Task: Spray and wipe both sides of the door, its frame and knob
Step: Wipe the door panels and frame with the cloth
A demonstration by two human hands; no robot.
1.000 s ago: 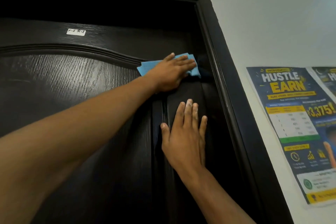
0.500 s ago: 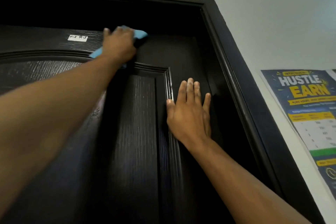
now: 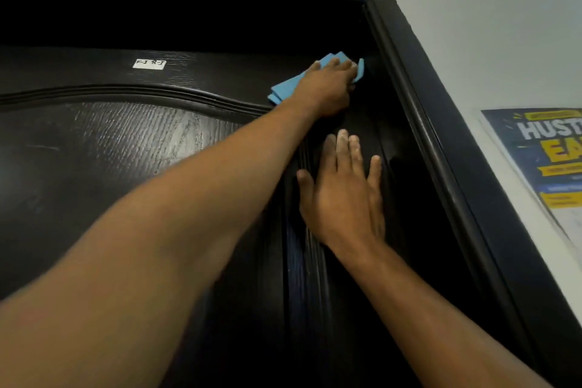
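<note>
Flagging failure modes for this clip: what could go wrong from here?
1. The left hand presses the blue cloth flat near the door's top corner; it may snag against the frame.
2. A leftward pass could peel the white label.
3. The right hand, flat on the door, may leave smudges.

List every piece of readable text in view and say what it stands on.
"HUST" and "EA", both cut off by the picture's edge: dark blue paper poster on the wall.
Handwritten characters, too blurred to read: small white label on the black wood-grain door.
The poster's smaller print: unreadable.
</note>
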